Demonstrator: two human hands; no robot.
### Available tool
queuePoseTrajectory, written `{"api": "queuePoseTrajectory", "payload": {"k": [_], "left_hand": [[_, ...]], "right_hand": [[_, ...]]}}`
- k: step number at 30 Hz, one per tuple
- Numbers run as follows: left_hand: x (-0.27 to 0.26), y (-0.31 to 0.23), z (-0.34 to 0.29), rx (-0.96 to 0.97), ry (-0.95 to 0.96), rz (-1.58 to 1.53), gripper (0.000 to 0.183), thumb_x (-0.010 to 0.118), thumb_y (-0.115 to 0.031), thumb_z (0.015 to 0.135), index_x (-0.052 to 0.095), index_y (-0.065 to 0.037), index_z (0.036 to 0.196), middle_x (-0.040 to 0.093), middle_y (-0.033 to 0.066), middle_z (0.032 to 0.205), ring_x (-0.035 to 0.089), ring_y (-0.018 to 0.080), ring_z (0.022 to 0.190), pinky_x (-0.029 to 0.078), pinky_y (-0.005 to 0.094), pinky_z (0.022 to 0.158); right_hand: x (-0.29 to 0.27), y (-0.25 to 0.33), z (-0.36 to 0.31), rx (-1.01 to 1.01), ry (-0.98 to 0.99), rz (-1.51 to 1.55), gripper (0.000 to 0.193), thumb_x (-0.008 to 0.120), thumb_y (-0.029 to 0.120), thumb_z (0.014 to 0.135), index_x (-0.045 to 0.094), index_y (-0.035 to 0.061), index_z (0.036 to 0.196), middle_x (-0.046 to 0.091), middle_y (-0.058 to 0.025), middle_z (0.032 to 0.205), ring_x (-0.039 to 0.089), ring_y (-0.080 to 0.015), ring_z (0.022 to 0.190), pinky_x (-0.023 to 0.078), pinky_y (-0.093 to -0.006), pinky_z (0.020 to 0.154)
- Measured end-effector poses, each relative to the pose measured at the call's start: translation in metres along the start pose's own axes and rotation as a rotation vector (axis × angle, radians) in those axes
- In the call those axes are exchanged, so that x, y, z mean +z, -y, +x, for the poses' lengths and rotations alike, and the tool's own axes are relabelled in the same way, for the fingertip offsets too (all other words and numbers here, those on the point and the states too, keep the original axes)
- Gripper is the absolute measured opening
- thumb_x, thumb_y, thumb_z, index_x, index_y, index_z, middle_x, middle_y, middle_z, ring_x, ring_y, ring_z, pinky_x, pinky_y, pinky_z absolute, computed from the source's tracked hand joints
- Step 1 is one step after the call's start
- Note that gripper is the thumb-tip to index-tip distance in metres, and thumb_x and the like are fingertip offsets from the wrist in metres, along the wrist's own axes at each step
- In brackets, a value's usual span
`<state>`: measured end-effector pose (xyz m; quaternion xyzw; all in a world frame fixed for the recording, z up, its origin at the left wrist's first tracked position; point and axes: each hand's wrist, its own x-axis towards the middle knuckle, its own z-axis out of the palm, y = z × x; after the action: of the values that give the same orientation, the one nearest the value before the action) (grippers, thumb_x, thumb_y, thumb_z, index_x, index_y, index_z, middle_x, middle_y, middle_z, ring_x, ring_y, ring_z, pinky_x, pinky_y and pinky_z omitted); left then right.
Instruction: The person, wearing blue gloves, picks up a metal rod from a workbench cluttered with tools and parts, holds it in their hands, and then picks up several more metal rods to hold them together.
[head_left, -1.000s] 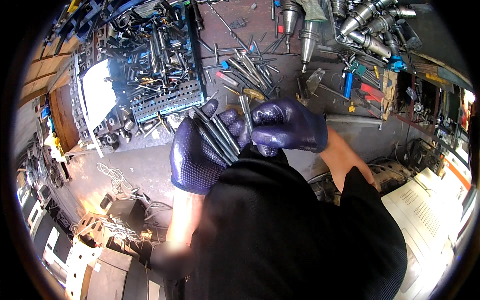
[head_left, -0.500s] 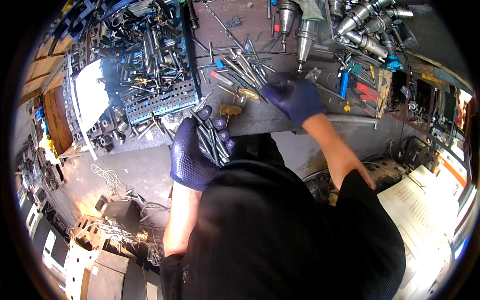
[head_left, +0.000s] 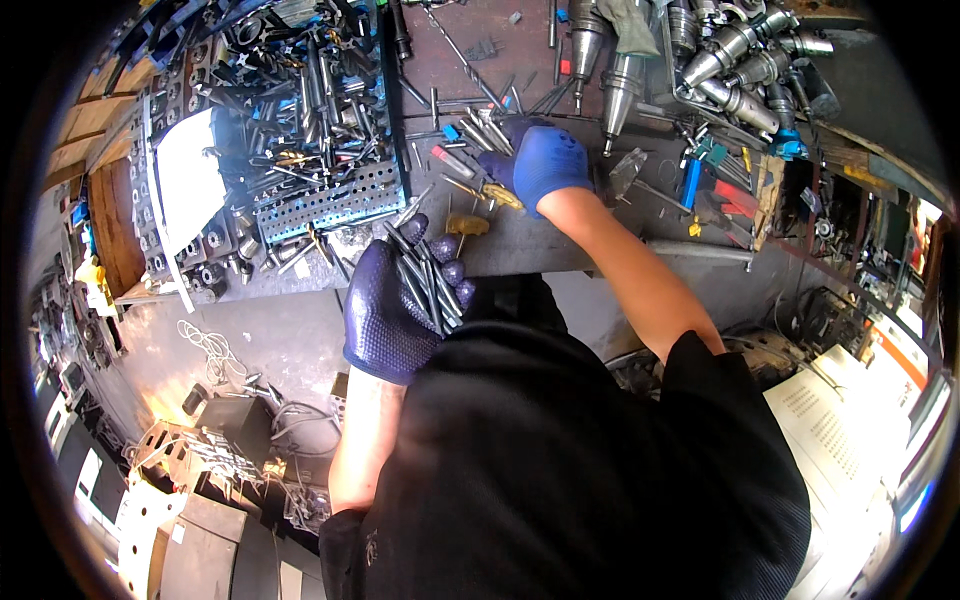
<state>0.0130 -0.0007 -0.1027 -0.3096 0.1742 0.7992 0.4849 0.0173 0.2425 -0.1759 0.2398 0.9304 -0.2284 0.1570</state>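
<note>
My left hand (head_left: pixel 385 310), in a purple dotted glove, is cupped round a bunch of end mills (head_left: pixel 427 280), slim metal rods lying side by side with their tips pointing away from me. In a blue glove, my right hand (head_left: pixel 550 168) is curled over a loose pile of similar end mills (head_left: pixel 487 130) on the bench, with thumb and fingers round some of them; its fingertips are partly hidden. Between the hands lie a yellowish-brown piece (head_left: pixel 467 224), a second yellowish one (head_left: pixel 502 195) and a clear tube with a red end (head_left: pixel 455 160).
To the left stands a blue perforated rack (head_left: pixel 330 200) heaped with cutters, beside a white sheet (head_left: pixel 187 185). Several tool holders (head_left: pixel 735 95) crowd the far right. A long drill bit (head_left: pixel 465 62) lies at the back. Red-handled pliers (head_left: pixel 735 200) are near the right edge of the bench.
My right hand has moved left and slightly away from me, onto the pile of end mills, and turned its back upward. My left hand keeps its bunch and has barely moved.
</note>
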Motion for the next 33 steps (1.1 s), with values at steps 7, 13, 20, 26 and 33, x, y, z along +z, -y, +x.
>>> {"api": "queuePoseTrajectory", "payload": {"k": [7, 13, 20, 26, 33], "left_hand": [[-0.001, 0.000, 0.000, 0.010, 0.034, -0.004, 0.043, 0.046, -0.043, 0.101, 0.056, -0.016, 0.131, 0.063, 0.0114, 0.112, 0.061, 0.0261, 0.095, 0.054, 0.0448, 0.085], [-0.003, 0.000, -0.003, 0.016, -0.003, 0.014, 0.042, 0.046, -0.044, 0.101, 0.056, -0.016, 0.131, 0.064, 0.0114, 0.113, 0.062, 0.0265, 0.096, 0.054, 0.0450, 0.085], [-0.004, -0.001, -0.006, 0.023, 0.044, -0.002, 0.043, 0.047, -0.043, 0.101, 0.057, -0.016, 0.131, 0.065, 0.0120, 0.114, 0.062, 0.0266, 0.096, 0.054, 0.0455, 0.086], [-0.010, 0.001, -0.007, 0.026, 0.043, -0.036, 0.043, 0.046, -0.043, 0.101, 0.057, -0.016, 0.131, 0.064, 0.0120, 0.116, 0.062, 0.0270, 0.097, 0.053, 0.0458, 0.089], [-0.010, 0.000, -0.006, 0.043, 0.020, -0.016, 0.043, 0.048, -0.043, 0.100, 0.057, -0.017, 0.132, 0.065, 0.0117, 0.115, 0.062, 0.0270, 0.097, 0.053, 0.0457, 0.088]], "right_hand": [[-0.007, 0.004, 0.000, 0.008, -0.012, 0.046, 0.050, 0.073, 0.040, 0.077, 0.066, 0.0018, 0.108, 0.068, -0.0260, 0.099, 0.067, -0.0419, 0.091, 0.054, -0.0475, 0.082], [-0.014, 0.008, 0.007, 0.079, 0.102, 0.006, 0.050, 0.075, 0.034, 0.073, 0.067, 0.0020, 0.110, 0.068, -0.0258, 0.103, 0.066, -0.0427, 0.095, 0.055, -0.0481, 0.084], [-0.010, -0.064, 0.052, -0.087, 0.318, 0.693, 0.029, 0.079, 0.015, 0.076, 0.074, 0.0009, 0.101, 0.073, -0.0055, 0.085, 0.065, -0.0102, 0.072, 0.052, -0.0265, 0.066], [-0.007, -0.061, 0.037, -0.067, 0.069, 0.478, 0.035, 0.075, 0.034, 0.079, 0.075, 0.0053, 0.098, 0.074, -0.0125, 0.087, 0.070, -0.0221, 0.076, 0.054, -0.0336, 0.072], [0.006, 0.020, -0.011, 0.038, -0.132, -0.127, 0.067, 0.077, 0.051, 0.077, 0.060, 0.0033, 0.122, 0.068, -0.0229, 0.108, 0.068, -0.0353, 0.098, 0.054, -0.0441, 0.088]]}}
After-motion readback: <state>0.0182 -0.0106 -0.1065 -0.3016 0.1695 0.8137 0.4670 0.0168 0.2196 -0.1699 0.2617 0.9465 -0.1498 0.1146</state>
